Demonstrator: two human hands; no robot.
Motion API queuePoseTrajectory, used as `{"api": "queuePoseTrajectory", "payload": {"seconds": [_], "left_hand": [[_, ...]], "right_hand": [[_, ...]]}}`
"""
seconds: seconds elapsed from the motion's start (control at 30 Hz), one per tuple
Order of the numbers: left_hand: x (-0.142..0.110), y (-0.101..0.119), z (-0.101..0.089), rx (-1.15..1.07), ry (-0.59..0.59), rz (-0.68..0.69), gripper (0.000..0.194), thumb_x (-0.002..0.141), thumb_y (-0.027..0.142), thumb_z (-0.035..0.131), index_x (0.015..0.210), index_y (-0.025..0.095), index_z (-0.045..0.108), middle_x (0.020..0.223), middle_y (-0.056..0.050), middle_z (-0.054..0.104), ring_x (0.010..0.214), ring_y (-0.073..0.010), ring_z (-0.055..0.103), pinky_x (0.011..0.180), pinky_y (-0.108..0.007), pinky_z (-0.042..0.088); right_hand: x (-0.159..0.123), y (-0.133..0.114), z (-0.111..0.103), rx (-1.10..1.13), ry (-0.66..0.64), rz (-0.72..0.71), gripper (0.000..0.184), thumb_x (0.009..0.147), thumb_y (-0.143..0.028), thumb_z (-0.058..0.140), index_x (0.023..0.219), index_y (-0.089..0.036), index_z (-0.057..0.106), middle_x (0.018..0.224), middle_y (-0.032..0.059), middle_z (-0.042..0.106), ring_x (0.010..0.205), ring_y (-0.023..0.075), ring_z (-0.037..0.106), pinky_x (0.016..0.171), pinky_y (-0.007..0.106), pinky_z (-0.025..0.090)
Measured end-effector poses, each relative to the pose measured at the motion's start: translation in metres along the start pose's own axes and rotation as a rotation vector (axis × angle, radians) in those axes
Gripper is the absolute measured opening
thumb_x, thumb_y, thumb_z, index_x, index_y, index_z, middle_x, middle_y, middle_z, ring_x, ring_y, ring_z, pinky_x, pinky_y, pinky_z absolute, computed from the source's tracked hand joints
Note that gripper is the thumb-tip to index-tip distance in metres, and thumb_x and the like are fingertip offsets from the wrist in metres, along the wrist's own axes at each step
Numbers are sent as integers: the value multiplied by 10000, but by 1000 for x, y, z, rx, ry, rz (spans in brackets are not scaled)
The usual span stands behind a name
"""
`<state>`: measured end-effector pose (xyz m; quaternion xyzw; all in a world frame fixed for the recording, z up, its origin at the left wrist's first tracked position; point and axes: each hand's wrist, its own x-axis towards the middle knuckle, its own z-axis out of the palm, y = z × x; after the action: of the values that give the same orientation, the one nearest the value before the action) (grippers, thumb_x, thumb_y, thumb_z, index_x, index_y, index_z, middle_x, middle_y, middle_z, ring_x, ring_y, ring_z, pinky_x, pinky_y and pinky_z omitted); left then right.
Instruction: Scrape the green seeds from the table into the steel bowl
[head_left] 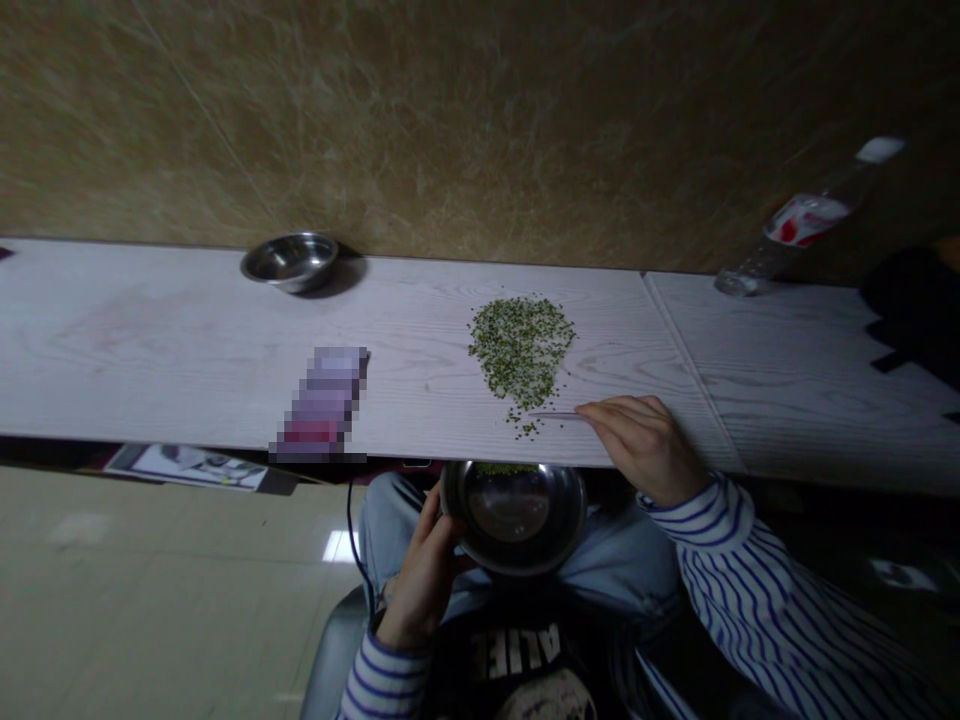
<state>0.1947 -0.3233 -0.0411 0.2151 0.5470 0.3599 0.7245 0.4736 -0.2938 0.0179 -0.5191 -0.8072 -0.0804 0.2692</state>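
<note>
My left hand [426, 565] grips the left rim of a metal bowl [517, 555], held tilted just below the front edge of the table. Small green beans [507, 468] lie along the bowl's far side. Between the fingertips of my right hand [645, 440] is a thin pointed tool, perhaps tweezers [559, 414], its tip pointing left, low over the tabletop. Many small green beans, which look like mung beans [517, 345], are spread in a patch on the table, with a few strays near the tool's tip.
A second metal bowl [291, 262] stands by the wall at the back left. A pixelated flat phone-like thing [322, 405] lies on the white wood-grain table [187, 370]. At the right rear stands a clear plastic bottle [806, 220] with a white cap. A cable [351, 530] hangs below the table's edge.
</note>
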Motion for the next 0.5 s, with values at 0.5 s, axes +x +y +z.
{"api": "queuePoseTrajectory", "payload": {"seconds": [0.5], "left_hand": [[1, -1, 2, 14, -3, -8, 736, 780, 281, 610, 1492, 307, 425, 1337, -72, 620, 1037, -245, 591, 607, -255, 482]], "right_hand": [[-9, -17, -4, 5, 2, -5, 206, 948, -67, 524, 1064, -160, 666, 926, 53, 771, 878, 183, 699, 761, 343, 435]]}}
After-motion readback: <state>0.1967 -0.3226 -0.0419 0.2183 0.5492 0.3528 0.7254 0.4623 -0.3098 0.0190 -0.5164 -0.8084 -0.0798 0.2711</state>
